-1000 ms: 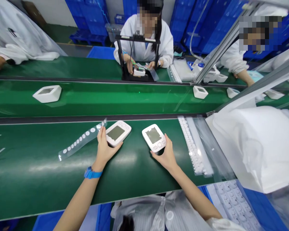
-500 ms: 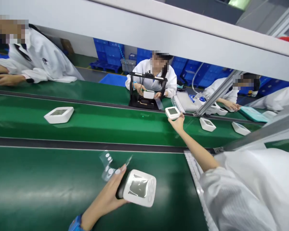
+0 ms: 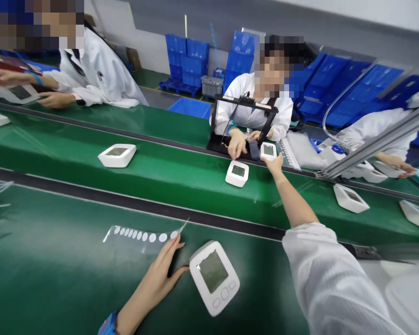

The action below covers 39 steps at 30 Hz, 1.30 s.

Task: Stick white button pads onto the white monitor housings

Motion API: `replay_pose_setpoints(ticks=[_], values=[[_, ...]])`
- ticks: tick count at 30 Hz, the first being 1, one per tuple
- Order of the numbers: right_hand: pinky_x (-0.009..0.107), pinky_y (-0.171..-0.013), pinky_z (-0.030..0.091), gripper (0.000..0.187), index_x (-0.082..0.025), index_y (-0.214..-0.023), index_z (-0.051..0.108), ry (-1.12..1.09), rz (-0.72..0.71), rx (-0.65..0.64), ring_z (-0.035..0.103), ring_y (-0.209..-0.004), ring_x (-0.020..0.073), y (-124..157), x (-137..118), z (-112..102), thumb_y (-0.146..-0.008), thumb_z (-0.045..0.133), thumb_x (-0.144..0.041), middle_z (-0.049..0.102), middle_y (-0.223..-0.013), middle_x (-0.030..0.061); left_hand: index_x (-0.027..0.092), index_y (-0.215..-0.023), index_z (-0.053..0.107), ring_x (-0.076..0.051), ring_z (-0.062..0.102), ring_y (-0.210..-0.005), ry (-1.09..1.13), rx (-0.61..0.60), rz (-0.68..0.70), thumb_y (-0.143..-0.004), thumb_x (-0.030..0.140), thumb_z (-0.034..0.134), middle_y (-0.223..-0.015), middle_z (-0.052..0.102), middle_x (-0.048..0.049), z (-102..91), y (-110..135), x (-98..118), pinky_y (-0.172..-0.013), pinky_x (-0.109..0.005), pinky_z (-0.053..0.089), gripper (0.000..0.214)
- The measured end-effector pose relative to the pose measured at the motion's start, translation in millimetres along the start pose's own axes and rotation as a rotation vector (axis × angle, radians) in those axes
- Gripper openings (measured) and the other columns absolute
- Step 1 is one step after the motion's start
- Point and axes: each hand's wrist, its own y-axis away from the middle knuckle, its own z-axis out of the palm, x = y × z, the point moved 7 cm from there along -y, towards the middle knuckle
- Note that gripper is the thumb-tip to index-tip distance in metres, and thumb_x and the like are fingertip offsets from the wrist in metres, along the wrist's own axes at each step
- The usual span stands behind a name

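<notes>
Right hand (image 3: pixel 275 164) now further over the belt (image 3: pixel 181 179), first monitor (image 3: pixel 268 151) gripped between thumb and fingers at the far edge, right of the black stand (image 3: pixel 226 99); looks like a hand-over step. Third monitor (image 3: pixel 236 173) now on the belt, just below a co-worker's hand (image 3: pixel 237 143). Left hand (image 3: pixel 157 270) spread, fingertips on sticker strip (image 3: pixel 145 237), pinch unclear; second monitor (image 3: pixel 214 279) just right of its thumb, seemingly touching.

Seeing smooth plastic on the near device (image 3: pixel 214 278), clear glossy film on the dotted strip (image 3: pixel 140 235), smooth semi-gloss surface on the bench (image 3: pixel 63 279), dull metal on the post (image 3: pixel 380 136), thin rippled cloth on the right sleeve (image 3: pixel 335 272).
</notes>
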Motion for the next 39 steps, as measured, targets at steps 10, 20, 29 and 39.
replay_pose_setpoints(ticks=[10, 20, 29, 39], values=[[0.041, -0.094, 0.045, 0.027, -0.018, -0.109, 0.061, -0.273, -0.491, -0.437, 0.059, -0.100, 0.0234, 248.5, -144.4, -113.2, -0.093, 0.046, -0.033, 0.063, -0.105, 0.0098, 0.028, -0.151, 0.015, -0.026, 0.049, -0.130, 0.040, 0.015, 0.092, -0.094, 0.023, 0.050, -0.151, 0.035, -0.0137, 6.5, -8.2, 33.5, -0.108, -0.044, 0.042, 0.067], [0.049, -0.100, 0.042, 0.047, -0.017, -0.127, 0.055, -0.275, -0.535, -0.668, 0.051, -0.117, 0.0281, 409.4, -157.1, -140.8, -0.086, 0.060, -0.041, 0.059, -0.122, 0.0131, 0.020, -0.125, 0.056, -0.027, 0.050, -0.128, 0.242, 0.223, 0.108, -0.084, 0.036, 0.066, -0.133, 0.058, -0.0124, -15.3, -6.2, 54.7, -0.108, -0.050, 0.039, 0.045], [0.042, -0.083, 0.052, 0.052, -0.022, -0.099, 0.067, -0.979, 0.247, -0.944, 0.068, -0.086, 0.0230, 443.6, -129.4, -195.4, -0.092, 0.034, -0.063, 0.071, -0.089, 0.0063, 0.021, -0.101, 0.070, -0.025, 0.065, -0.105, 0.620, -0.229, 0.288, -0.086, 0.027, 0.061, -0.105, 0.072, -0.0098, 31.0, 49.1, 179.1, -0.094, -0.044, 0.053, 0.018], [0.030, -0.053, 0.049, 0.047, -0.023, -0.128, 0.050, -0.595, 0.237, -0.243, 0.053, -0.052, 0.0137, 401.6, 18.2, -348.7, -0.088, 0.053, -0.048, 0.064, -0.081, 0.0019, 0.025, -0.117, 0.063, -0.027, 0.055, -0.124, 0.500, -0.202, 0.245, -0.090, 0.026, 0.055, -0.132, 0.060, -0.0107, 46.9, 66.7, 175.3, -0.104, -0.048, 0.045, 0.028]])
